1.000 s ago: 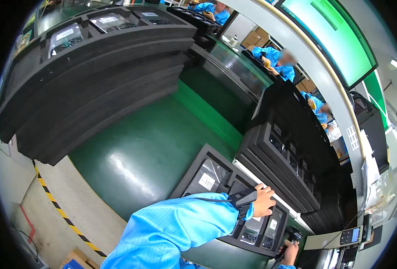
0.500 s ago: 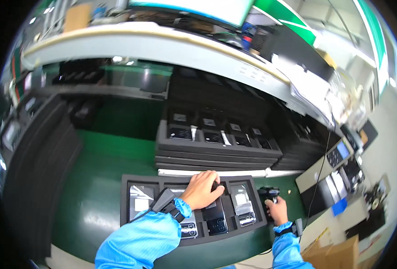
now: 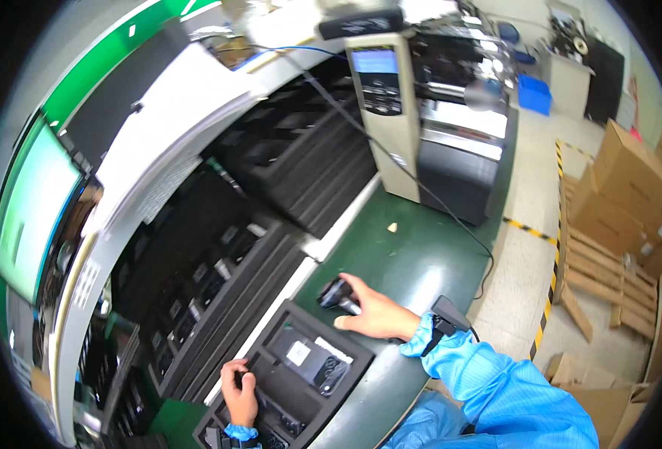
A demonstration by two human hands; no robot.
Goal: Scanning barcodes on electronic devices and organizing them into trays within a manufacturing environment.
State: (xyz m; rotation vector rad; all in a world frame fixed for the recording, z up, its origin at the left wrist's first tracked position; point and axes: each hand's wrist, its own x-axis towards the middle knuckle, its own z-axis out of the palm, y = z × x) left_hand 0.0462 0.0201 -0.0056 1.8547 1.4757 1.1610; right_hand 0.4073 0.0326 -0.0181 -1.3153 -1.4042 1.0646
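Right grip: your right hand [image 3: 376, 313] closes around a black handheld scanner [image 3: 337, 293] beside the foam tray [image 3: 353, 378].
Left grip: your left hand [image 3: 240, 395] curls over the tray; whether it holds anything, you cannot tell.
Obscured: tray's near-left end, behind your left wrist.
Right forearm: slants in from lower right.
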